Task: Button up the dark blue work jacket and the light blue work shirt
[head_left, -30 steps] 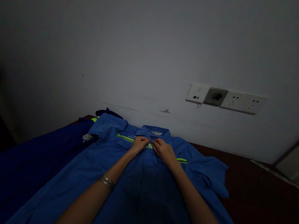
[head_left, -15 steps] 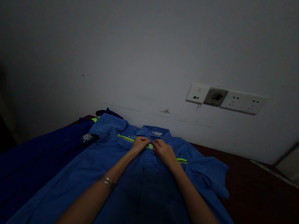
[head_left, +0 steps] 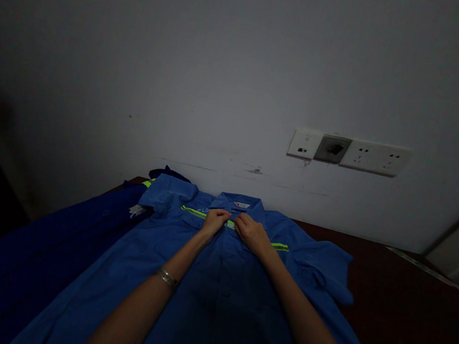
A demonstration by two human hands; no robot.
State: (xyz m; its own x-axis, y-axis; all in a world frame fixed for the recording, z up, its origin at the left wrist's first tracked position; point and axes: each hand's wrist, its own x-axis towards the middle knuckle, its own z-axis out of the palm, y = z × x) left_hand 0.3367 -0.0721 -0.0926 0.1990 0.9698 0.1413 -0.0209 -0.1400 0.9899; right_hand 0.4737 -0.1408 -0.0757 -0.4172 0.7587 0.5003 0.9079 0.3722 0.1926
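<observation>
Shirt [head_left: 122, 260] cloth lies spread under the fingers, its collar [head_left: 223, 201] just beyond them. The left hand [head_left: 214, 222] and right hand [head_left: 253, 234] have hardly moved in the last second, narrowly pinching the front opening, so work there seems unfinished. Left of the fingers, a darker garment [head_left: 44, 252] runs partly beneath; the counter [head_left: 399, 318] shows to the right.

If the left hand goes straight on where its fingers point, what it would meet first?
Most likely the right hand, just across from the left hand at the blue short-sleeved shirt; exact depth is unclear.
</observation>
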